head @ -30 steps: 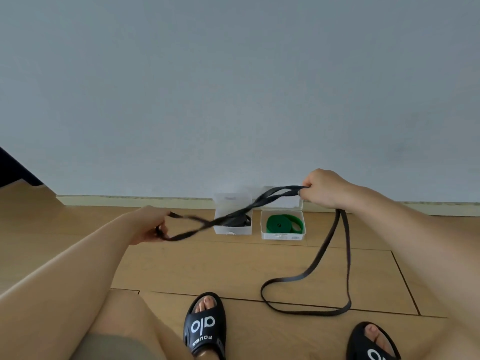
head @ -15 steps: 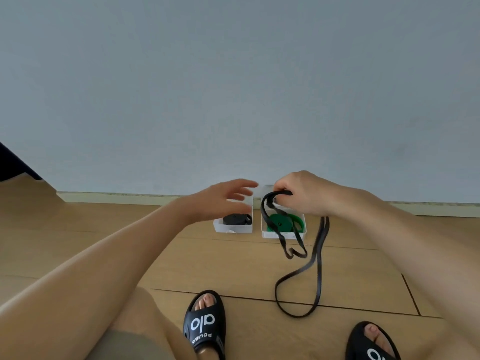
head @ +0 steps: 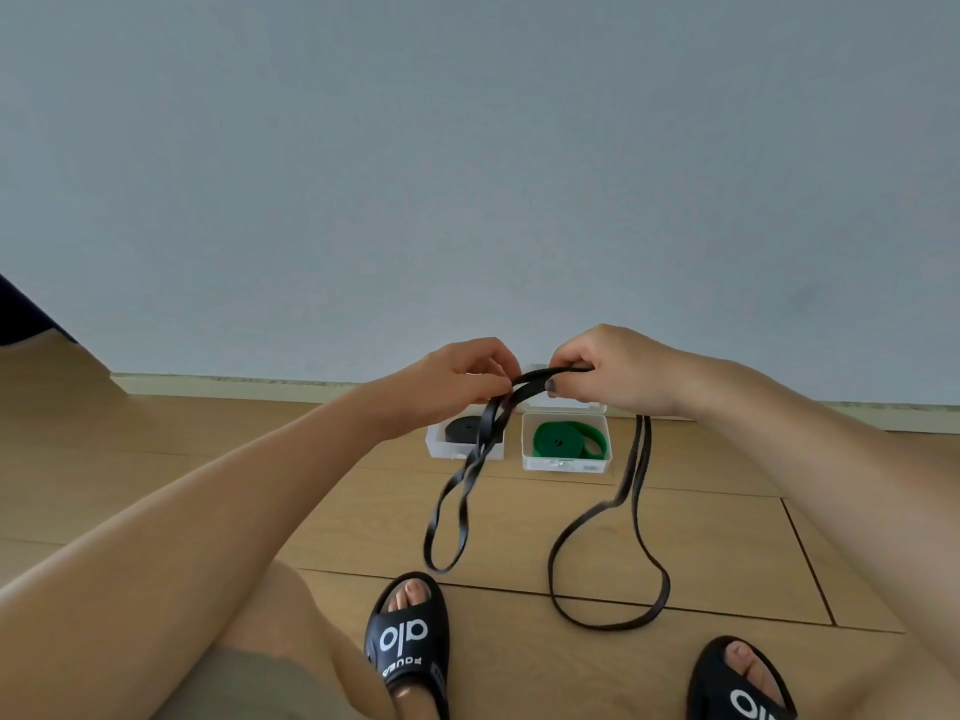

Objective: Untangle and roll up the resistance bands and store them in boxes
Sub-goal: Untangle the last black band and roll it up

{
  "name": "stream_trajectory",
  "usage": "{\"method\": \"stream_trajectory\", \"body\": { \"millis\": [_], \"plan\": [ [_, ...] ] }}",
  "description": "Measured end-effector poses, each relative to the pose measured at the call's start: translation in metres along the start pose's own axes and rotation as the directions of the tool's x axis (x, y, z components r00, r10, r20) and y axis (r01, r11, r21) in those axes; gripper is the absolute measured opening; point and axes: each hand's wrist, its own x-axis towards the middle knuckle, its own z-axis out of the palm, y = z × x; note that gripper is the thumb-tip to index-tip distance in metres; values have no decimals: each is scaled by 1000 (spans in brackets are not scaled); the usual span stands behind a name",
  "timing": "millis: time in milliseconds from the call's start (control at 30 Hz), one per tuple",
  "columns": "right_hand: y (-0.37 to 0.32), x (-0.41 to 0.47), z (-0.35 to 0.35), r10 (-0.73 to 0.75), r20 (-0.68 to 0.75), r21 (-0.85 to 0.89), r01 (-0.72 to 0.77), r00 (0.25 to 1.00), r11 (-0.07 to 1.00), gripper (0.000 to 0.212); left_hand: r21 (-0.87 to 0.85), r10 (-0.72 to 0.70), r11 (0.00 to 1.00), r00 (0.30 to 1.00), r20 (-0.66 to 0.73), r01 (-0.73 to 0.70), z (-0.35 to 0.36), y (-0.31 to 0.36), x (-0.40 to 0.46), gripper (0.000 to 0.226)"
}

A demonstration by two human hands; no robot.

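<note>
A long black resistance band [head: 636, 517] hangs in the air between my hands. My left hand [head: 457, 379] pinches it at the top, and a short twisted loop drops from there toward the floor. My right hand [head: 613, 371] grips the band close beside the left hand, and a longer loop hangs from it down to the wooden floor. Behind the hands, by the wall, stand two small clear boxes. The left box [head: 435, 444] holds a rolled black band [head: 462, 429]. The right box [head: 566, 462] holds a rolled green band [head: 563, 439].
The wooden floor [head: 519, 517] runs to a skirting board [head: 234, 381] under a plain grey wall. My feet in two black slippers [head: 408, 641] rest at the bottom edge, near the hanging loops. A dark object [head: 21, 314] juts in at the far left.
My left hand let go of the band's left end, swung over and took hold of it beside my right hand. The band now hangs in two loops instead of stretching sideways.
</note>
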Motion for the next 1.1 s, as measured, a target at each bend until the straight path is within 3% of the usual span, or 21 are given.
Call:
{"method": "stream_trajectory", "body": {
  "millis": [333, 467, 633, 767, 833, 967, 1100],
  "plan": [
    [-3, -2, 4, -28, 85, 90, 20, 996, 996, 25, -41, -30, 999, 997, 77, 33, -1, 5, -4, 26],
    [-1, -5, 2, -30, 96, 95, 20, 995, 995, 25, -105, -51, 992, 991, 123, 64, -4, 4, -5, 22],
    [-1, -4, 1, -45, 52, 152, 36, 998, 988, 20, -243, -45, 969, 998, 47, 55, -9, 1, -3, 6],
    [-1, -4, 2, -49, 21, 120, 46, 999, 992, 22, -265, -64, 961, 996, 68, 79, -11, -3, -2, 8],
    [-1, -3, 2, -46, -7, 92, 47, 999, 995, 22, -209, -44, 977, 998, 35, 51, -14, -5, -1, 7],
    [-3, -2, 4, -52, -15, 72, 53, 999, 996, 18, 84, 49, 996, 996, -74, -42, -19, -1, 0, 10],
    [0, -2, 4, -45, -14, 100, 46, 999, 994, 20, 210, 96, 975, 993, -75, -78, -25, -5, -6, 9]
  ]
}}
